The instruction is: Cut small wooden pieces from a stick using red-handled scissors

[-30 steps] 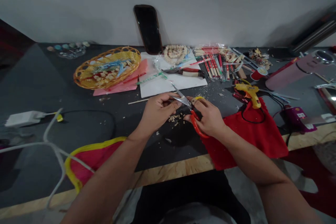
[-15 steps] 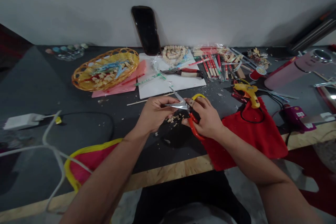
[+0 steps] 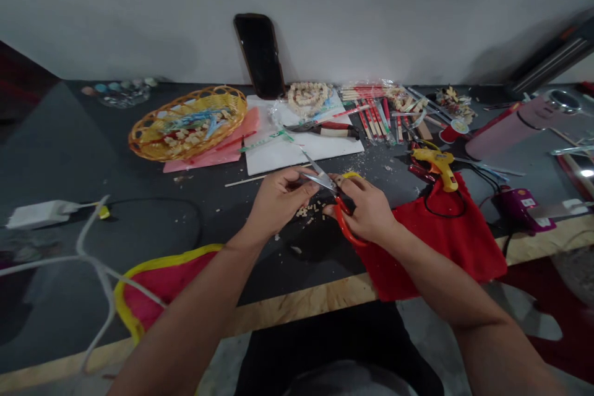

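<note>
No lettering or numbers are legible anywhere here.

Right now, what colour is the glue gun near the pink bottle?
The glue gun is mostly yellow; the head view shows it best.

1. I observed the black phone [image 3: 260,55] leaning against the wall [image 3: 371,12].
2. I located the pink flask [image 3: 513,127] at the view's right.
3. I noted the white adapter [image 3: 39,215] near the white cable [image 3: 83,255].
</note>
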The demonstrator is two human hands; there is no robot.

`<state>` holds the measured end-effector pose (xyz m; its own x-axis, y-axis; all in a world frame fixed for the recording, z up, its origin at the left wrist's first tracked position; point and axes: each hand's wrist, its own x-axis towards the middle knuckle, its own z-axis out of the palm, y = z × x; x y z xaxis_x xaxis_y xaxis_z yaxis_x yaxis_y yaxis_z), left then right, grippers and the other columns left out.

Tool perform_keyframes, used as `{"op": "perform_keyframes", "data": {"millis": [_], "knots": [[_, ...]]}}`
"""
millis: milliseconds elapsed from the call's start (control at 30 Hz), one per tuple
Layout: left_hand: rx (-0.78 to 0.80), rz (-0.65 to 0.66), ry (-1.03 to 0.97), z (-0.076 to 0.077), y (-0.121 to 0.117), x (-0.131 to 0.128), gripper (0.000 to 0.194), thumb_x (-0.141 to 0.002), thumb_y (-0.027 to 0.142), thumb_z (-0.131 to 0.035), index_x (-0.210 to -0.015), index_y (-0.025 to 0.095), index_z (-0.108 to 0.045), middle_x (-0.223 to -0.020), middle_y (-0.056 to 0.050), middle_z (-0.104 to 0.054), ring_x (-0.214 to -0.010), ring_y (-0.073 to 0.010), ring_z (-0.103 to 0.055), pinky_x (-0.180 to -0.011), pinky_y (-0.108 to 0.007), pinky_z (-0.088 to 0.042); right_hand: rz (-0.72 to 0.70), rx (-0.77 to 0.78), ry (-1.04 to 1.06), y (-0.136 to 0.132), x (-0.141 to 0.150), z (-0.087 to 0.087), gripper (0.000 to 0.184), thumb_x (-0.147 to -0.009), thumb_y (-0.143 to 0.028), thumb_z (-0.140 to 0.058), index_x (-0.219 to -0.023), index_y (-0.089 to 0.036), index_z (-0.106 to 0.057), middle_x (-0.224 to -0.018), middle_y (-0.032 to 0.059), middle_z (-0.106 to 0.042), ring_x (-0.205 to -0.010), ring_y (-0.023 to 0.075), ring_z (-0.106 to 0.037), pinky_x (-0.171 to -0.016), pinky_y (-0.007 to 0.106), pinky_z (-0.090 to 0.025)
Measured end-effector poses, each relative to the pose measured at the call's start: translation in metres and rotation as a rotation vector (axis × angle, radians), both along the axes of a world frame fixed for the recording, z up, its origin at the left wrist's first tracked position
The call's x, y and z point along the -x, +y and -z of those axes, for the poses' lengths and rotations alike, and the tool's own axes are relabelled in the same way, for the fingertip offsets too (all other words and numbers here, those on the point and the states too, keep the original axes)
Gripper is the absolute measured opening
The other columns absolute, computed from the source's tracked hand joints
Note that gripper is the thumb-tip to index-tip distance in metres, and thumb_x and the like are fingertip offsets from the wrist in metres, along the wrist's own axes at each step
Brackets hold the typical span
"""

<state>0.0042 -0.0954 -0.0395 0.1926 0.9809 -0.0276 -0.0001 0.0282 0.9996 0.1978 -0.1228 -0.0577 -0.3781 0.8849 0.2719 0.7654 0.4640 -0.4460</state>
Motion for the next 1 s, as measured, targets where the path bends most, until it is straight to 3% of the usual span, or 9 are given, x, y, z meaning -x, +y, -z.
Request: {"op": "perform_keyframes", "data": {"millis": [167, 433, 700, 833, 1000], "knots": [[-0.076, -0.032, 0.12, 0.0, 0.0005, 0.0011, 0.012, -0.069, 0.024, -0.071, -0.078, 0.017, -0.073, -0.054, 0.003, -0.059, -0.043, -0.007, -0.047, -0.042, -0.018, -0.033, 0.018, -0.013, -0.018, 0.0017, -0.0012, -0.0021, 0.06, -0.085, -0.054, -0.059, -0.135, -0.022, -0.051, -0.116, 0.0114, -0.061, -0.111, 0.0285, -0.056, -0.095, 0.044, -0.051], [0.009, 0.088, 0.042, 0.0047, 0.0048, 0.008, 0.005, -0.066, 0.018, -0.069, -0.07, 0.018, -0.072, -0.053, 0.003, -0.057, -0.04, -0.006, -0.042, -0.041, -0.019, -0.031, -0.049, -0.05, -0.021, 0.0013, -0.0018, 0.0005, 0.064, -0.084, -0.057, -0.058, -0.136, -0.02, -0.05, -0.116, 0.0134, -0.059, -0.113, 0.0296, -0.053, -0.098, 0.047, -0.049], [0.017, 0.032, 0.039, 0.0007, 0.0017, 0.0042, 0.004, -0.066, 0.021, -0.07, -0.069, 0.018, -0.072, -0.044, 0.004, -0.049, -0.038, -0.0066, -0.038, -0.041, -0.02, -0.027, -0.008, -0.045, -0.039, -0.0014, -0.0005, -0.0005, 0.059, -0.087, -0.054, -0.057, -0.135, -0.02, -0.052, -0.112, 0.0138, -0.062, -0.106, 0.0283, -0.059, -0.092, 0.043, -0.053], [-0.002, 0.055, 0.006, 0.0052, 0.0024, 0.0062, 0.008, -0.067, 0.022, -0.071, -0.074, 0.018, -0.073, -0.046, 0.004, -0.051, -0.039, -0.0059, -0.037, -0.04, -0.019, -0.026, -0.068, -0.017, 0.063, -0.0021, -0.0003, -0.0016, 0.06, -0.087, -0.053, -0.058, -0.133, -0.014, -0.053, -0.113, 0.0156, -0.063, -0.107, 0.0275, -0.059, -0.093, 0.042, -0.053], [-0.039, 0.058, 0.022, 0.0036, 0.0031, 0.0097, 0.011, -0.07, 0.026, -0.071, -0.068, 0.016, -0.071, -0.049, 0.003, -0.051, -0.041, -0.0052, -0.037, -0.04, -0.018, -0.026, -0.155, 0.069, 0.26, -0.0047, 0.0031, -0.0048, 0.048, -0.089, -0.05, -0.057, -0.126, -0.019, -0.056, -0.117, 0.0119, -0.065, -0.104, 0.0232, -0.062, -0.09, 0.036, -0.053]]}}
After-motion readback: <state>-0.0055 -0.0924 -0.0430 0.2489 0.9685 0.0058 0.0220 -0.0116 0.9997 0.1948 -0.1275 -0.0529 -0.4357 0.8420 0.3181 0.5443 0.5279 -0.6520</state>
